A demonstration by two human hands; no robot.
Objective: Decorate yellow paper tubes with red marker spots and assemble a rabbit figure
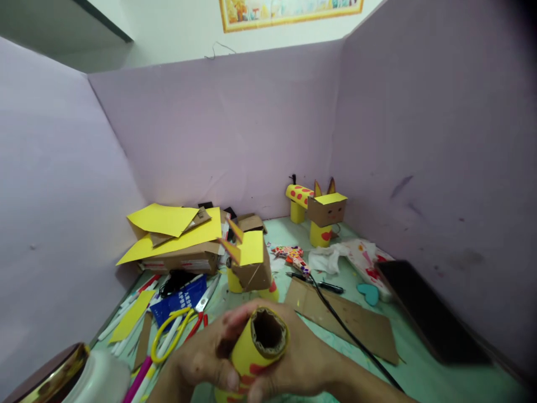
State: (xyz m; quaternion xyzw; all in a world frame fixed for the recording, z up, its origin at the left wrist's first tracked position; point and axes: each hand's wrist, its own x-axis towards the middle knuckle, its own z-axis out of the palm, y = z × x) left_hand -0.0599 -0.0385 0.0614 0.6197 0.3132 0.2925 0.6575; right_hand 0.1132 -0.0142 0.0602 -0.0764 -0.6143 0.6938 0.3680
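Both hands wrap a cardboard tube point(262, 344) covered in yellow paper with red spots, its open end tilted up toward me. My left hand point(205, 358) grips the tube from the left, thumb pressed on the yellow paper. From the right, my right hand point(302, 361) curls its fingers round the tube's rim. Just beyond the hands stands a cardboard animal figure point(249, 266) with a yellow top on yellow tube legs.
A second cardboard animal point(321, 210) stands at the back corner. Yellow sheets point(176, 226) lie on a box at left. Yellow-handled scissors point(180, 327), pens, a blue box point(178, 302), a glue gun point(293, 257) with black cable, a cardboard sheet point(356, 324) and a dark tablet point(428, 310) lie around. Purple walls enclose the desk.
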